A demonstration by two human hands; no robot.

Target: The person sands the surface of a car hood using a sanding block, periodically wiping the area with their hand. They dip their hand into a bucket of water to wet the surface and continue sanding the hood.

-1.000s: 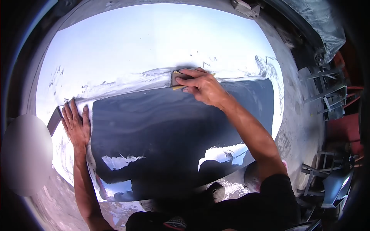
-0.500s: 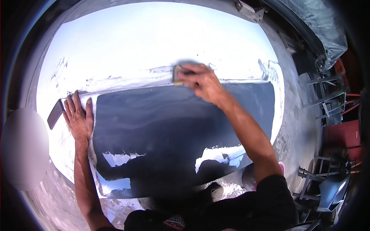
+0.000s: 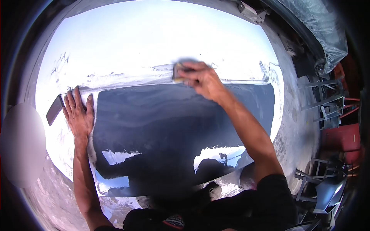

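A large white panel with grey smears lies in front of me, a dark glossy rectangular area in its near half. My left hand rests flat on the panel at the left end of the dark area, fingers spread and holding nothing. Just left of its fingers lies a dark flat rectangular block. Above the dark area's far edge, my right hand grips a small dark block with a yellowish edge, pressed to the smeared strip. Motion blurs this block, so its exact kind cannot be made out.
Grey floor surrounds the panel. Metal frames and a red box-like object stand at the right. A plastic-wrapped object is at the upper right. A blurred oval covers part of the left side.
The view has shifted slightly. My right hand stays at nearly the same spot on the smeared strip, still blurred with the block in it. My left hand stays flat in place.
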